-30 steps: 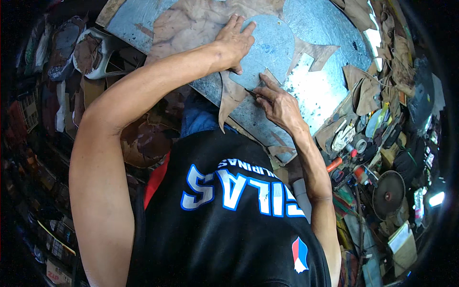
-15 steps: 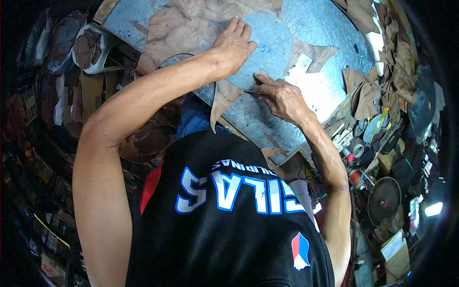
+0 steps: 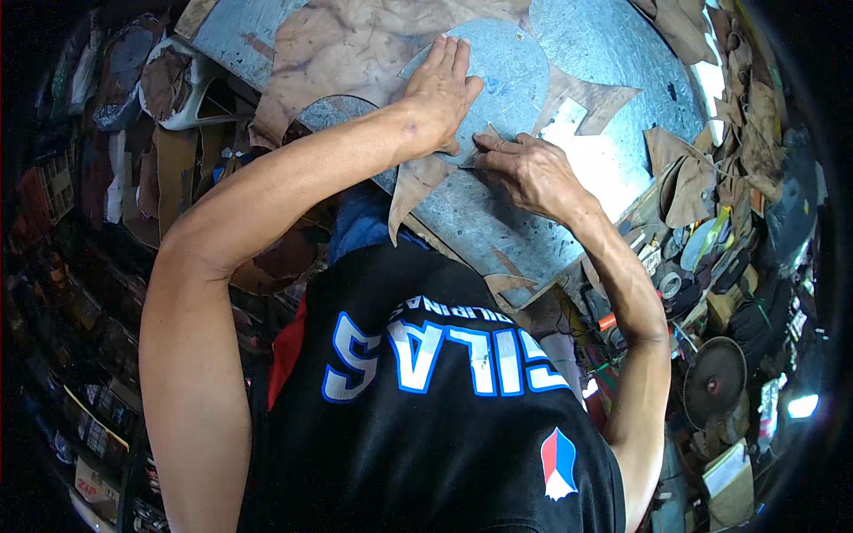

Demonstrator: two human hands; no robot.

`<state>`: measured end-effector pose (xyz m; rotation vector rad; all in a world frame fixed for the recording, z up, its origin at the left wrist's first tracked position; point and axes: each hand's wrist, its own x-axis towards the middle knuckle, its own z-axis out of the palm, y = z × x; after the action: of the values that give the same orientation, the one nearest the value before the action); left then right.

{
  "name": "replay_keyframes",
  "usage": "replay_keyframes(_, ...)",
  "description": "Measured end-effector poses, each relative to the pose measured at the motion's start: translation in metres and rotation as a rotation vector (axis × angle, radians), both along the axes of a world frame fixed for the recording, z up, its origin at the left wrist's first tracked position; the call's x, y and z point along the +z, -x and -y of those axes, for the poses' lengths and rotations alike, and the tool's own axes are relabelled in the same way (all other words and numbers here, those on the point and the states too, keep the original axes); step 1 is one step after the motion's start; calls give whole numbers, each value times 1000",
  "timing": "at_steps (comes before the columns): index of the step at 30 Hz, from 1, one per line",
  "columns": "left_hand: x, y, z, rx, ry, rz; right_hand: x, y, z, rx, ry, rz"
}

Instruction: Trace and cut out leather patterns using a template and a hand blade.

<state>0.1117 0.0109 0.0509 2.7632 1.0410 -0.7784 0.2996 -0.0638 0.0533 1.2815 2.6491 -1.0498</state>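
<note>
A round grey disc (image 3: 508,75) lies on a large piece of tan leather (image 3: 333,53) spread over a metal-topped table (image 3: 484,231). My left hand (image 3: 442,93) rests flat on the disc's left side, fingers stretched forward. At the disc's near edge, my right hand (image 3: 538,175) is closed, its fingers bent; a small dark tip shows by the fingertips, but the thing it belongs to is mostly hidden. A pointed tongue of leather (image 3: 413,188) hangs over the table's near edge between my arms. Another leather strip (image 3: 591,98) sticks out right of the disc.
Leather scraps (image 3: 682,178) pile up along the table's right side. Farther down on the right are a roll of tape (image 3: 669,284) and a round fan (image 3: 714,382). A white plastic chair (image 3: 185,98) stands at the left, and a small offcut (image 3: 511,282) lies at the table's near corner.
My left hand has shifted slightly, its thumb now showing lower on the disc. My right hand has moved a little along the disc's near edge, to the right.
</note>
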Motion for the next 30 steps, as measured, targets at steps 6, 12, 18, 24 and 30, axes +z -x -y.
replay_keyframes(6, -5, 0, 1, 21, 6, 47, -5, -8, -15, 102, -46, -58)
replay_keyframes(12, -8, 7, 0, 97, 69, 155, 2, -2, -35, 256, -100, -4)
replay_keyframes(18, -13, 6, 2, 133, 83, 179, 6, 3, -60, 357, -165, -24)
replay_keyframes(24, -8, 3, 2, 136, 102, 153, -2, -2, -73, 388, -179, -9)
replay_keyframes(30, -9, 1, 4, 148, 134, 142, 4, -1, -80, 428, -165, 138)
